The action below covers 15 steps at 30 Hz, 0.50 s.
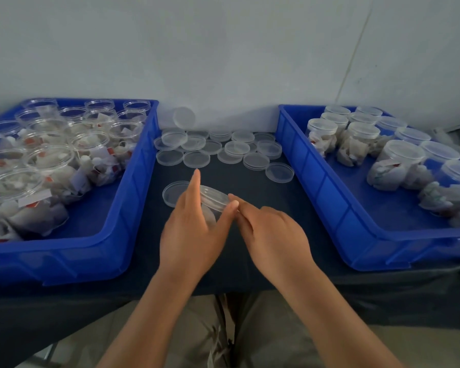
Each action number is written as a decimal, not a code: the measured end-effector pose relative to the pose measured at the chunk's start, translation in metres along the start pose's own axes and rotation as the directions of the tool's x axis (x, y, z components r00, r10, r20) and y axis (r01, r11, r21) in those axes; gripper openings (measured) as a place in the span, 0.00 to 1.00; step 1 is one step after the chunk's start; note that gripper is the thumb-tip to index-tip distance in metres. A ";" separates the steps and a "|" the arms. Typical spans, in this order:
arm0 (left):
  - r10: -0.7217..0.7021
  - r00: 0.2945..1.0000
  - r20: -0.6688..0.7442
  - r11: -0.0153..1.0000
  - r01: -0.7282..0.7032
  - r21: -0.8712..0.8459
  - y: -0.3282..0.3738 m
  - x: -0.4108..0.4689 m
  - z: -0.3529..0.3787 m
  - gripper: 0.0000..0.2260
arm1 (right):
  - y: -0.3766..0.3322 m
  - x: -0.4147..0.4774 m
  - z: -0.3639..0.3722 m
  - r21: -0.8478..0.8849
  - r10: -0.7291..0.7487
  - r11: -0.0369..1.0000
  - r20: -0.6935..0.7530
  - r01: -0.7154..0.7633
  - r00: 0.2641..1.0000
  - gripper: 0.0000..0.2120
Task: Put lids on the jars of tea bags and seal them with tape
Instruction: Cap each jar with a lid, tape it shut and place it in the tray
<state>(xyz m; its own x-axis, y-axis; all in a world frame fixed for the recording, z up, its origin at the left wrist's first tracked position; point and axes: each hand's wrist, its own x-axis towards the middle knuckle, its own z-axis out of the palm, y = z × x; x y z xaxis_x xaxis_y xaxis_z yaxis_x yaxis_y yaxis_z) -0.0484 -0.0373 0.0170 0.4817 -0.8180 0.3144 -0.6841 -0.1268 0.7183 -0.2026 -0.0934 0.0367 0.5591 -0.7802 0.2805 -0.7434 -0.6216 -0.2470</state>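
Lid [214,198] tilts in left hand [194,235]; right hand [271,232] touches its edge.

The left bin [133,197] and the right bin [316,181] are smooth blue plastic with a soft gloss. The table cover [239,176] between them is dark, matt cloth. The loose lids [197,159] lying on it are clear, glossy plastic, as is the tilted lid [215,197] nearer the viewer. The open jars [51,158] and the lidded jars [398,155] are clear, smooth plastic too. The tea bags [37,216] inside look like white, crinkled, matt paper with small paper tags. The wall [223,62] behind is pale and matt.
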 end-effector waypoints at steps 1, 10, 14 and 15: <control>0.009 1.000 -0.026 1.000 -0.009 0.012 0.001 -0.001 0.002 0.44 | -0.001 0.000 0.000 -0.013 0.011 1.000 0.014 -0.011 1.000 0.19; -0.094 0.992 0.078 0.956 0.112 -0.272 -0.016 0.027 -0.011 0.30 | 0.023 0.008 -0.013 0.346 -0.126 0.938 0.285 0.020 0.950 0.41; -0.059 0.990 0.126 0.945 0.096 -0.311 -0.021 0.036 -0.017 0.27 | 0.036 0.014 -0.013 0.427 -0.169 0.904 0.281 0.035 0.945 0.24; -0.053 0.990 0.133 0.943 0.093 -0.319 -0.022 0.038 -0.019 0.26 | 0.038 0.016 -0.011 0.407 -0.167 0.912 0.263 0.048 0.950 0.22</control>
<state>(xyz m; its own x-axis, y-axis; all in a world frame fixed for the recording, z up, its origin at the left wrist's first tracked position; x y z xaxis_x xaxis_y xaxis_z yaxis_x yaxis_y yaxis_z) -0.0045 -0.0550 0.0247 0.4401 -0.8774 0.1908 -0.4258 -0.0169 0.9047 -0.2260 -0.1292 0.0419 0.7521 -0.6560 0.0636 -0.5021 -0.6328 -0.5895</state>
